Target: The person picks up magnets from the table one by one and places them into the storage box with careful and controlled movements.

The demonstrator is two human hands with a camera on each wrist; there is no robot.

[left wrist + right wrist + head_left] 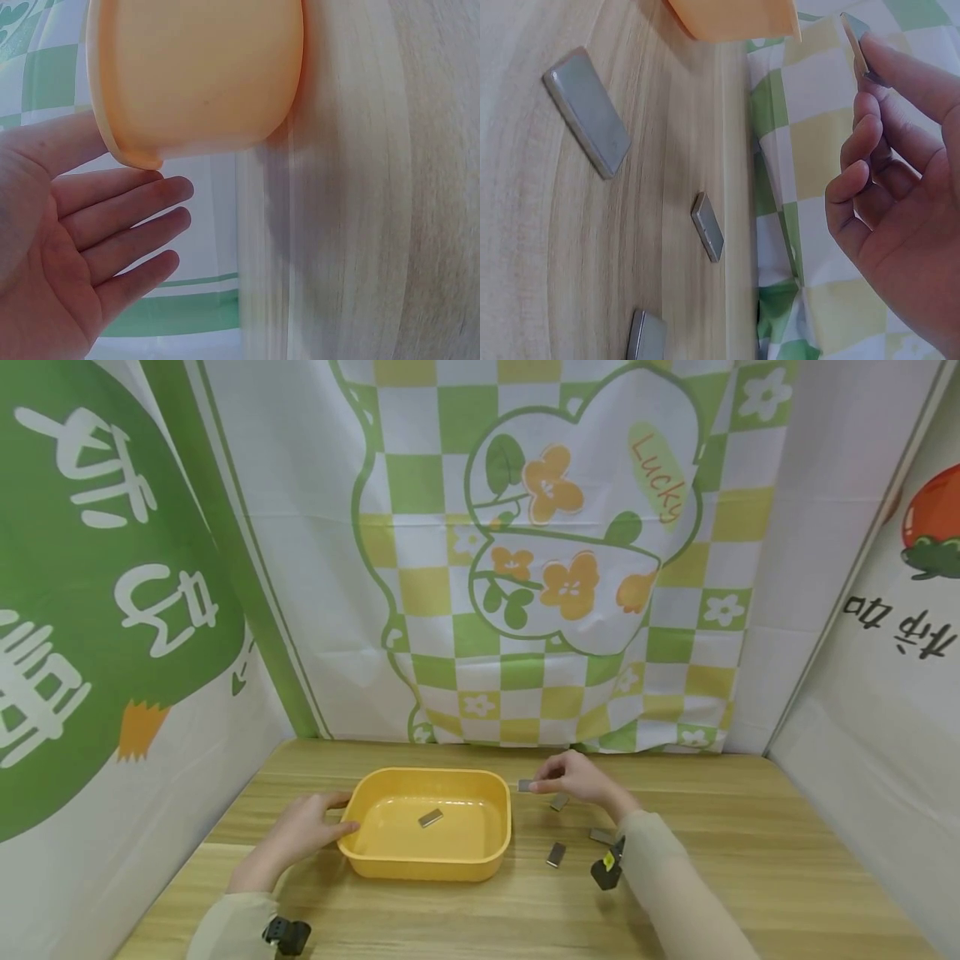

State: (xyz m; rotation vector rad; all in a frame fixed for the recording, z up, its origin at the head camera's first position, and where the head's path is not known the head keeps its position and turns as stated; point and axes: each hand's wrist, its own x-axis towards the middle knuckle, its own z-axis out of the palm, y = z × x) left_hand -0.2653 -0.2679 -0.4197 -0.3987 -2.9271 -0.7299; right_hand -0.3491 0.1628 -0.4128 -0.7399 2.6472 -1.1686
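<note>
A: What's at the far left?

B: A green and white wall hanging (pixel 112 610), beside the left edge of the wooden table (pixel 420 918).

A: And the left hand (pixel 300 827)?

B: It's on the left rim of the yellow tray (pixel 420 870). The thumb laps over the rim, the index finger touches the outside, and the other 3 fingers are straight and slightly spread.

A: Where does the tray sit?

B: Left of the table's middle, nearer the far edge, where a checked cloth (pixel 420 593) hangs. 1 small metal block (pixel 431 818) lies on the tray's floor.

A: Then the right hand (pixel 581 781)?

B: Just past the tray's right rim, raised off the table. The thumb and a fingertip pinch 1 grey block (pixel 524 786); the other fingers curl toward the palm.

A: I see more on the table itself.

B: 3 of them. The front block (pixel 556 855) is off the tray's near right corner. The back block (pixel 559 802) is closer to the far edge, by the right hand. The rightmost block (pixel 601 836) is near the right wrist.

A: And along the right edge?

B: A white wall hanging (pixel 922 610) with a red tomato print.
</note>
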